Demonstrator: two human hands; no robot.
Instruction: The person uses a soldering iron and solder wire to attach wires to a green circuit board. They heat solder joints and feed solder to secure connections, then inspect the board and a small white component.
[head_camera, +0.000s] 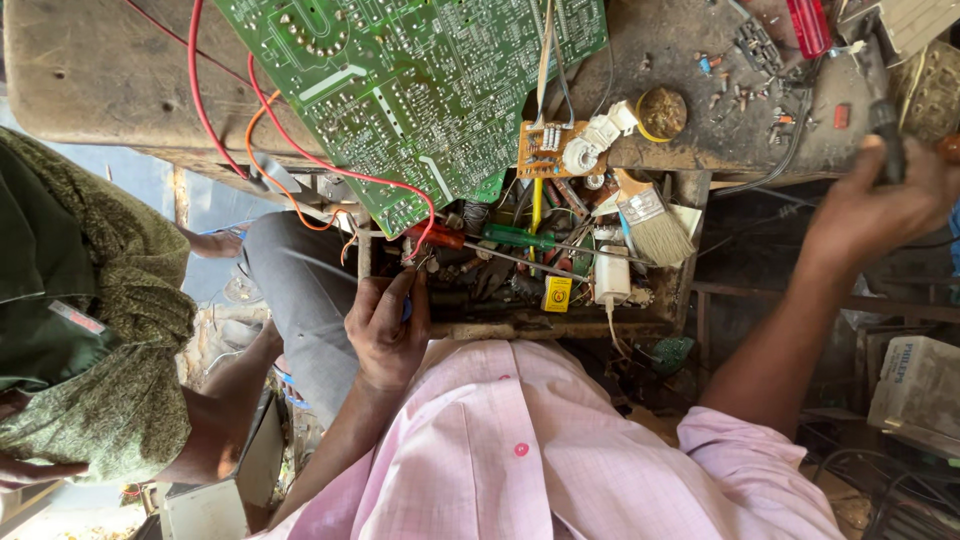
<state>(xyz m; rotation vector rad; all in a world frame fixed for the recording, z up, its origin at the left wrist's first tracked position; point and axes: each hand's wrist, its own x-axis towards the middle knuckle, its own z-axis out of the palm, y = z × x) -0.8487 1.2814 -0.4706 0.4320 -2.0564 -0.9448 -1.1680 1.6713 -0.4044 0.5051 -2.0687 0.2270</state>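
My left hand (385, 325) is closed around a small blue-handled tool (405, 308) at the front edge of the workbench, just below a large green circuit board (400, 90) with red and orange wires (300, 160) trailing off it. My right hand (880, 205) reaches far right and grips a dark tool handle (884, 125) on the bench top. Between the hands a drawer-like tray (560, 325) holds a green screwdriver (515, 237), a red-handled one (437, 237) and small parts.
A paintbrush (652, 222), a small brown board (545, 150), a round tin (662, 112), a white adapter (611, 277) and a yellow part (556, 293) lie near the board. Another person in green cloth (90, 330) and grey trousers (300, 290) sits at the left. A white box (915, 385) stands lower right.
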